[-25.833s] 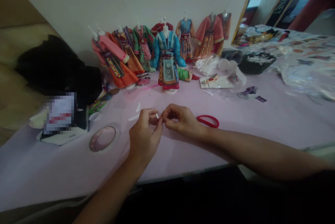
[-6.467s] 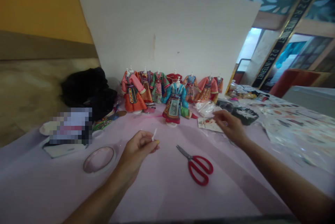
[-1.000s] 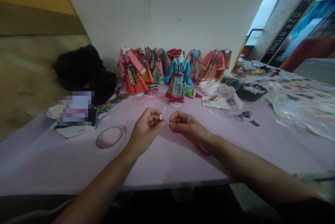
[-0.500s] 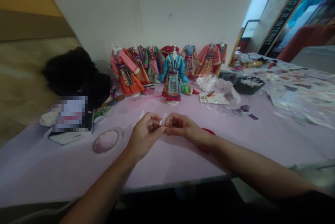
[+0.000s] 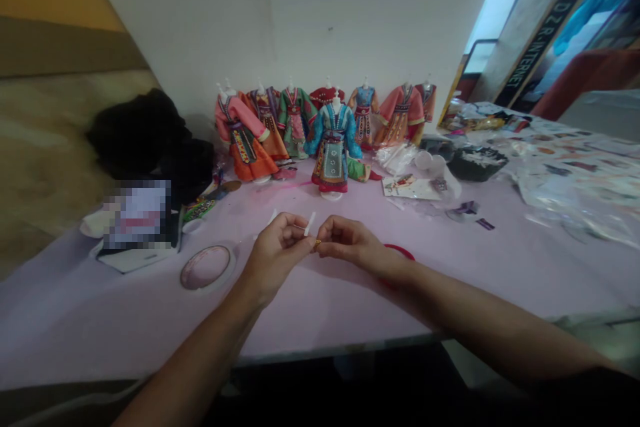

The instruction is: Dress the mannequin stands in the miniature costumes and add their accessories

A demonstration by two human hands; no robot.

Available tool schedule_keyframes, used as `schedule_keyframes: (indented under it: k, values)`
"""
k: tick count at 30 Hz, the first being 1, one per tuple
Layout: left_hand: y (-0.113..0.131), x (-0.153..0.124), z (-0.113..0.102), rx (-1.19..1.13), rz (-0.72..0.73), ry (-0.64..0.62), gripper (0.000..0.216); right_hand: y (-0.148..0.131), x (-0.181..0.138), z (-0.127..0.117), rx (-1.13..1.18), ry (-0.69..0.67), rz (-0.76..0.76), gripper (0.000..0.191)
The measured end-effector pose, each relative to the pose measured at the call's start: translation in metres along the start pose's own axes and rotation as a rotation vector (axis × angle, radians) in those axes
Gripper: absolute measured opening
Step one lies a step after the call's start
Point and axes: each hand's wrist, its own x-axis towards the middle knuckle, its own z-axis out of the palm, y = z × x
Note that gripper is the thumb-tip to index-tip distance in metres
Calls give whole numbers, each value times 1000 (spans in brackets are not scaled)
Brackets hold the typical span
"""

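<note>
White strip (image 5: 310, 223), narrow, stands upright in left hand's (image 5: 277, 257) pinch; right hand (image 5: 353, 247) pinches gold piece (image 5: 317, 243). Lilac tablecloth (image 5: 100, 320) below; doll costumes (image 5: 333, 160) at twelve o'clock.

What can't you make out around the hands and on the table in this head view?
- The small gold piece at the right hand: too small in the head view to identify, and partly hidden by the hand.
- The white strip: its lower end is hidden by the left hand.
- The red handle loop: the rest is hidden by the right forearm.
- The pixelated card: blurred out, so its print is unreadable.
</note>
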Motion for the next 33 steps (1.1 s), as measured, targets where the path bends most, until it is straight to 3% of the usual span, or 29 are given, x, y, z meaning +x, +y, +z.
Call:
schedule_keyframes:
  k: [6,22,28,33]
  values:
    - [-2,0,-4,224,77,-19,26,3,-1,0,-26,8,-3,33]
    - [-8,-2,2,294,157,157,24,1,-5,3,-186,154,-68,18]
    - [-6,1,1,91,67,143,30,-3,-6,4,-112,106,-91,27]
    - [-3,4,3,-156,-66,148,37,2,-5,3,-103,110,-150,21]
